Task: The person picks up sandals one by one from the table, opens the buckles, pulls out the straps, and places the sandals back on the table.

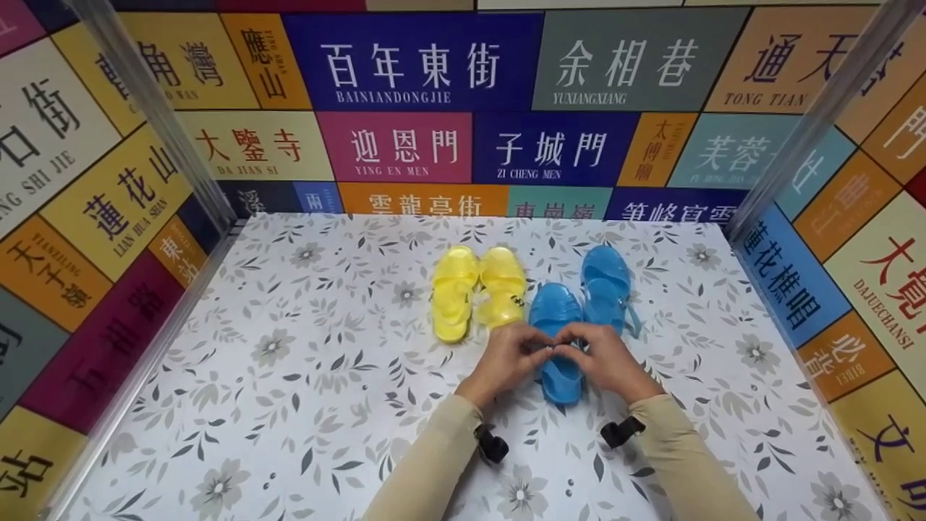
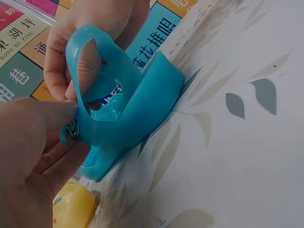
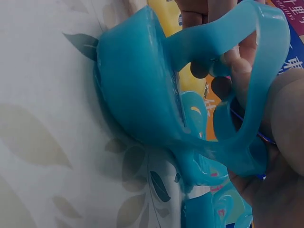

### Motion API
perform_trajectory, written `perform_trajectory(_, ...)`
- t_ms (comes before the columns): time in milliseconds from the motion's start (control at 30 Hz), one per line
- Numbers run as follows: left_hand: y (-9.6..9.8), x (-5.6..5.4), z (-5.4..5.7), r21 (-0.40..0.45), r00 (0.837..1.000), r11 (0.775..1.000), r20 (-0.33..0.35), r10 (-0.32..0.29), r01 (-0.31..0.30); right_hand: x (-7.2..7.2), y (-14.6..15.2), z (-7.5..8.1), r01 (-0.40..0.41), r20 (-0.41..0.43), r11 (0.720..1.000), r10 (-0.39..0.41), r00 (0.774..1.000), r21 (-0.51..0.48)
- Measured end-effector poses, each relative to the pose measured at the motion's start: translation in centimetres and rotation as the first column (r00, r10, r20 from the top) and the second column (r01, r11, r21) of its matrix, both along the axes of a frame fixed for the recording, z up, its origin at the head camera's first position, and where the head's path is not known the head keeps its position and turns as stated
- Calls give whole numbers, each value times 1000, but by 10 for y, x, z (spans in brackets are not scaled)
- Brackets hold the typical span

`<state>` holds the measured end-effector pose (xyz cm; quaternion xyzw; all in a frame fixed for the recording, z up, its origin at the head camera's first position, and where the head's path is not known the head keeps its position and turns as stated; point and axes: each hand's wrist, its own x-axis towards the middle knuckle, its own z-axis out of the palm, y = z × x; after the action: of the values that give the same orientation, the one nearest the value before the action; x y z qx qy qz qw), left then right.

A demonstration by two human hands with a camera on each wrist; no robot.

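Observation:
A blue jelly sandal (image 1: 555, 307) lies on the patterned surface with its toe pointing away, and both hands meet over its ankle strap. My left hand (image 1: 510, 358) pinches the strap beside a small metal buckle (image 2: 72, 128). With thumb and fingers my right hand (image 1: 600, 358) grips the strap from the other side; its thumb shows through the strap loop (image 2: 76, 52) in the left wrist view. Seen in the right wrist view, the heel (image 3: 137, 80) rests on the surface. The other blue sandal (image 1: 606, 278) stands just beyond on the right, its strap (image 1: 634, 318) hanging loose.
A pair of yellow jelly sandals, one on the left (image 1: 452, 293) and one on the right (image 1: 500, 271), lies left of the blue ones. Under everything is a white cloth (image 1: 289, 405) with grey leaves and flowers. Panels with coloured signs (image 1: 412, 65) enclose the back and sides.

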<state>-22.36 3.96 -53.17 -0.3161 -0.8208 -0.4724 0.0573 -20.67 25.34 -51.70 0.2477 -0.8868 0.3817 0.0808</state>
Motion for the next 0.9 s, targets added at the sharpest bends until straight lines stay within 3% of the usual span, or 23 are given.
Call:
perform_trajectory(333, -4, -2, 0, 1, 998, 998, 1, -59, 59, -1, 4, -2, -24, 3, 999, 24, 1000, -31)
perform_trajectory(900, 0, -1, 1, 7, 998, 1000, 61, -17, 16, 2, 3, 3, 12, 66, 1000, -12, 998, 9)
